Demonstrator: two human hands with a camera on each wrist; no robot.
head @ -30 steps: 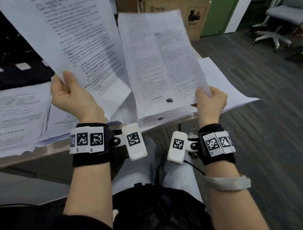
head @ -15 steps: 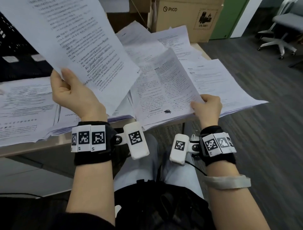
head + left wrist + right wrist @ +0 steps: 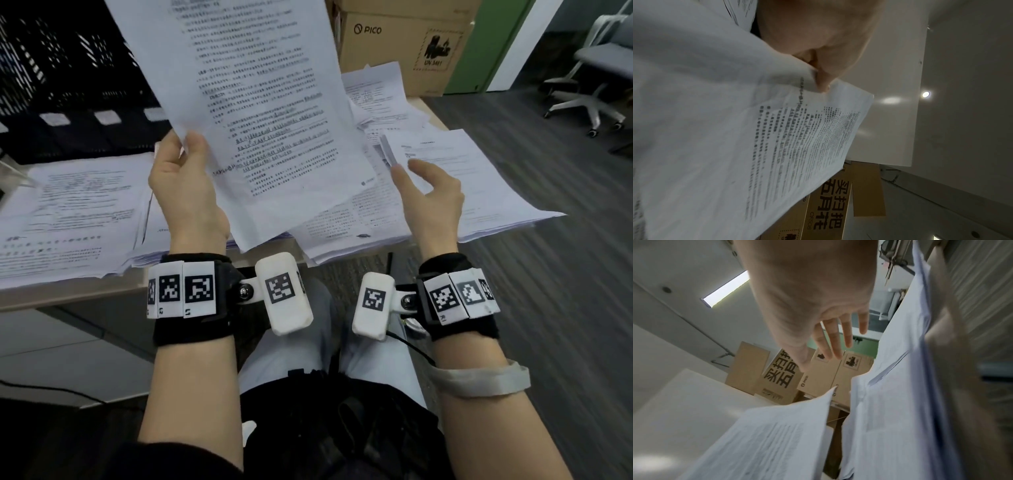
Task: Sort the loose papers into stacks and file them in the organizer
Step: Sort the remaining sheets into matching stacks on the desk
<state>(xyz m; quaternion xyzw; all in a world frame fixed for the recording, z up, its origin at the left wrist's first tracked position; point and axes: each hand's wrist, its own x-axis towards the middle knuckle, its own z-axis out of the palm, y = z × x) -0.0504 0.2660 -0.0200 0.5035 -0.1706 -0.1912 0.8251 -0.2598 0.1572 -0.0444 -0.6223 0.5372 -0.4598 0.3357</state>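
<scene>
My left hand (image 3: 186, 178) pinches the lower left edge of a printed sheet (image 3: 260, 102) and holds it up, tilted, above the desk; the left wrist view shows the thumb (image 3: 824, 81) pressed on that sheet (image 3: 735, 129). My right hand (image 3: 428, 192) hovers with straight, spread fingers (image 3: 840, 340) over the loose papers (image 3: 462, 178) on the right of the desk and holds nothing. More printed papers (image 3: 68, 212) lie in overlapping piles on the left. A black mesh organizer (image 3: 61, 85) stands at the back left.
Brown cardboard boxes (image 3: 404, 41) stand behind the desk. The papers on the right overhang the desk's front edge (image 3: 68, 298). A white office chair (image 3: 589, 92) stands on the dark floor at the far right. My knees are under the desk.
My right hand has let go of its sheet, which now lies on the right pile, and has opened. The left hand's sheet has swung right, toward the middle.
</scene>
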